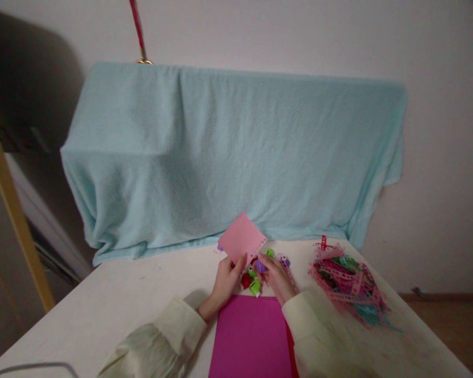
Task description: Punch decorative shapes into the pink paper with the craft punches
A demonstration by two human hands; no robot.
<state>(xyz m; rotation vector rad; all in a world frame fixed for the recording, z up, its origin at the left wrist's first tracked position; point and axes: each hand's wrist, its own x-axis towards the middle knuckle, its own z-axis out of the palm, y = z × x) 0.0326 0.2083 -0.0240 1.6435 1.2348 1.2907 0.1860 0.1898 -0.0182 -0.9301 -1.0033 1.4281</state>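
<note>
The left hand (225,279) pinches a pale pink paper sheet (241,237) by its lower corner; the right hand (275,277) seems to press a purple craft punch (260,265) onto the edge just beside that pinch. Keep the sheet taut and level with the punch's slot, square to the edge.

Pale pink paper (241,237) at twelve o'clock; magenta sheet (250,336) at six; pink, green and teal strips (349,283) at three; light blue towel (228,152) beyond.

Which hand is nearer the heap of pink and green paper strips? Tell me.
Right. The right hand is just left of the paper strips; the left hand lies farther left, holding pink paper.
</note>
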